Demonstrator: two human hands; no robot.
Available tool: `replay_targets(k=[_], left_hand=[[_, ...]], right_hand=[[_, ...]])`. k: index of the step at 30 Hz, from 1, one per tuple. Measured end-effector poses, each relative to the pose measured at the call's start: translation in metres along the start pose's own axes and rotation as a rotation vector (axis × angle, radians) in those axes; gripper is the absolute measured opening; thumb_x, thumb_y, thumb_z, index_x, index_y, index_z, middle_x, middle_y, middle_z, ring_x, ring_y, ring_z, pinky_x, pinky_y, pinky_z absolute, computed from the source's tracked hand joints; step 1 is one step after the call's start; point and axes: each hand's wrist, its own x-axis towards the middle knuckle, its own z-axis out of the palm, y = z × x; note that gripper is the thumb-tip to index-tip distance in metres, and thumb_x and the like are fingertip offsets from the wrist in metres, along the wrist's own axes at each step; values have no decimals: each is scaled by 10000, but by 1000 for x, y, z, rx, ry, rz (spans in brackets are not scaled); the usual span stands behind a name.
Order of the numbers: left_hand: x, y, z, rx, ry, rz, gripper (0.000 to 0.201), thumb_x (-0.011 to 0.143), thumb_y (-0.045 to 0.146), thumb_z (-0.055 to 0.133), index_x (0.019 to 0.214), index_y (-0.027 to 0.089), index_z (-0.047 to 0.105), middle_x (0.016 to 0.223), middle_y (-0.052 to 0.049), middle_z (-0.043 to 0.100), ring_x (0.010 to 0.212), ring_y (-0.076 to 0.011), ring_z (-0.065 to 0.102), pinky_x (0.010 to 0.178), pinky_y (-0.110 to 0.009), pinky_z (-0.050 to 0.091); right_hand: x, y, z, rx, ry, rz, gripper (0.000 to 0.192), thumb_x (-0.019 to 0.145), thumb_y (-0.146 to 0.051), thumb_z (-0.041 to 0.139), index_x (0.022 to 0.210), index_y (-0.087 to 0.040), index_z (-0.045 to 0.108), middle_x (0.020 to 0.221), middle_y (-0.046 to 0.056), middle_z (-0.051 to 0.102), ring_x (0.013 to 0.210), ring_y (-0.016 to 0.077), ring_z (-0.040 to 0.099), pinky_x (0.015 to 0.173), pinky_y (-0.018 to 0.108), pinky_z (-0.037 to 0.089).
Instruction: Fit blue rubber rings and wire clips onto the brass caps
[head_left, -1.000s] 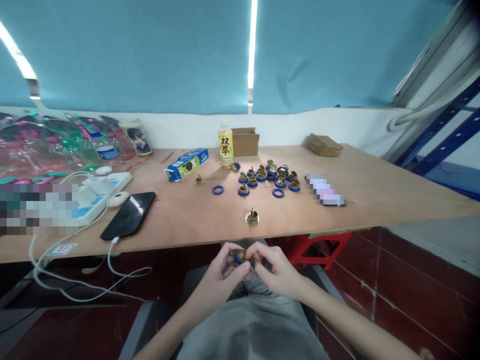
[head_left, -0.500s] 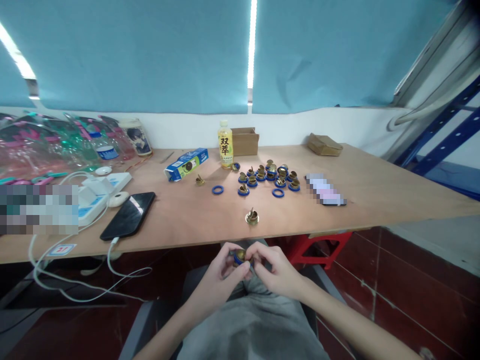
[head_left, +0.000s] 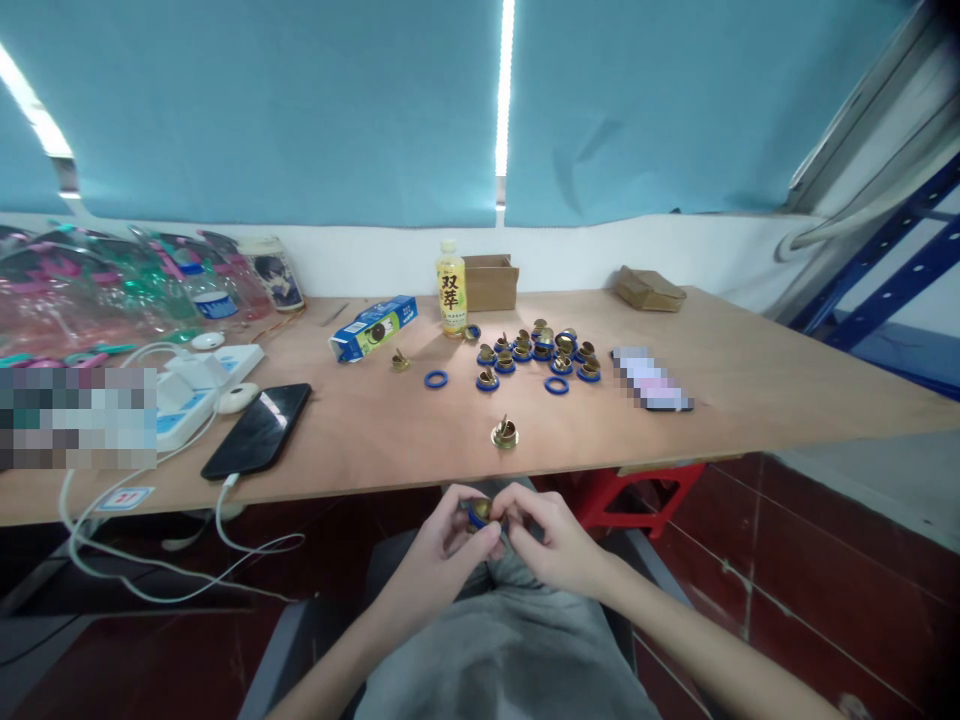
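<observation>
While both hands are working at the lower centre of the frame, the left hand (head_left: 442, 542) is clamping a round, brass-coloured metal fitting with a blue ring (head_left: 480, 513) between thumb and fingers, and the right hand (head_left: 551, 538) is pinching its right side. Just above, a flanged brass-coloured metal fitting (head_left: 505, 434) is standing near the front edge of the brown tabletop (head_left: 375, 430). Right of centre, a cluster of blue-ringed, brass-coloured fittings (head_left: 542, 351) is lying behind a loose blue ring (head_left: 556, 392).
</observation>
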Motion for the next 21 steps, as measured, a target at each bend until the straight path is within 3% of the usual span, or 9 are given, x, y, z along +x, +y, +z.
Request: replay_targets(k=[21], left_hand=[[0,0,1,-17,-5,4,215,902,353,673,1011,211,555,818,15,649,774,-158,644,743,-297,510]], right_hand=[[1,-1,0,37,12,-12,193,850,-61,479,925,-191,601,635,-49,599,540,109,576,561,203,429]])
